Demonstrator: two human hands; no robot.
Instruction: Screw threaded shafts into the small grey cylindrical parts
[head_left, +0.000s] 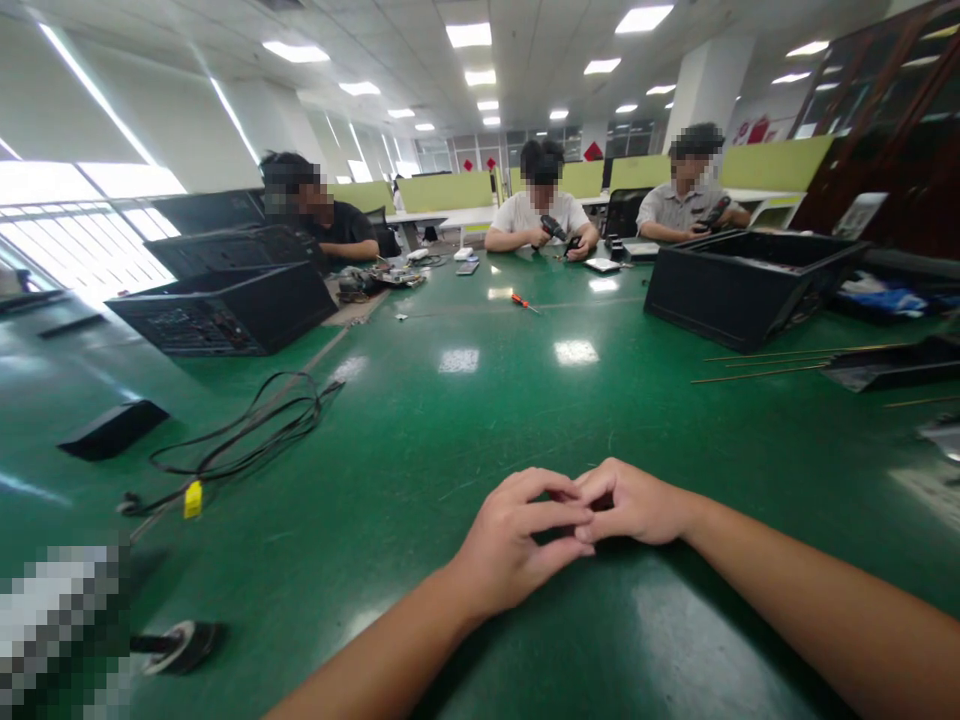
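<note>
My left hand (517,540) and my right hand (634,503) meet over the near part of the green table (480,420). Their fingertips touch each other, and the fingers of both are bent and drawn together. Whatever lies between the fingertips, if anything, is hidden or too small to make out. Farther up the table, well apart from my hands, lies a screwdriver (520,300) with an orange-red handle. A coiled black cable (247,440) with a yellow tag (193,498) is to the left of my left hand.
Black computer cases stand at left (217,310) and right (739,285). Thin brass-coloured rods (772,371) lie at right. A black wheel-like part (180,645) sits near left. Across the table, one person holds a power drill (553,228); two others sit either side.
</note>
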